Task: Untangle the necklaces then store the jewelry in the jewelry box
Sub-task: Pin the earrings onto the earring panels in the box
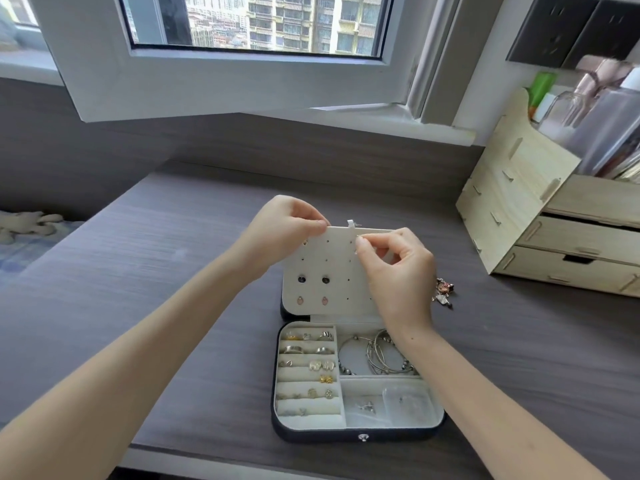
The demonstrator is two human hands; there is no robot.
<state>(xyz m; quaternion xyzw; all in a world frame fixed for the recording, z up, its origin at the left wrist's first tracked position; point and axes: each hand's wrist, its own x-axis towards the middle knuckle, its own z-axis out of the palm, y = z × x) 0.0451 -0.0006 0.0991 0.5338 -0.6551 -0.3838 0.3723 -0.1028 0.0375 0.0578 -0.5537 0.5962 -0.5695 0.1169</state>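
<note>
a: why do we hold the earring panel (325, 265) up like that?

b: so its holes face us. our left hand (287, 225) pinches the top left corner to steady it upright behind the tray. our right hand (398, 261) has thumb and forefinger closed on a small piece (359, 238) at the top right holes. it's too small to name, but we guess it's an earring.

a: and the jewelry box (360, 434)?

b: it lies open on the grey desk (173, 271), near the front edge, with a dark shell and pale lining. 2 dark studs (313, 279) and 2 pink drops (311, 300) sit low on the panel. rings fill the ring rolls (304, 372) on the left, and bangles (381, 351) lie in the upper right compartment.

a: the necklaces?

b: none we can name. a charm piece (443, 292) lies on the desk just right of the box, so we judge the storing unfinished.
</note>
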